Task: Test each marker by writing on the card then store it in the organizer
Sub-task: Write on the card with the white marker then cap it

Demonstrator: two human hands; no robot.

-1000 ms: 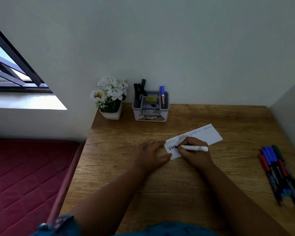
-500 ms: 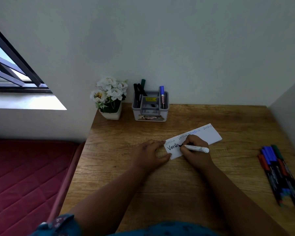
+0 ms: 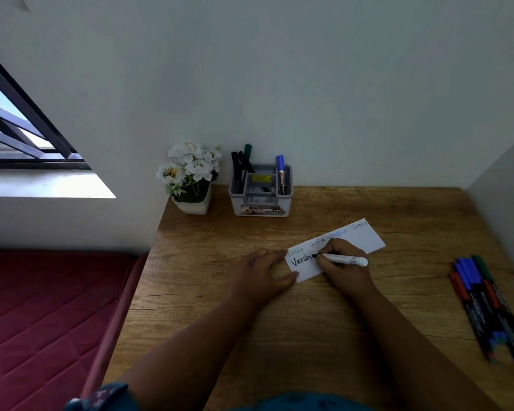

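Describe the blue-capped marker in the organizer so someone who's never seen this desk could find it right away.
Look to the back edge of the wooden desk, where a grey organizer sits right of a white flower pot. The marker stands upright in its right-hand compartment. It alone has a blue cap; the others there are black or green, on the left.
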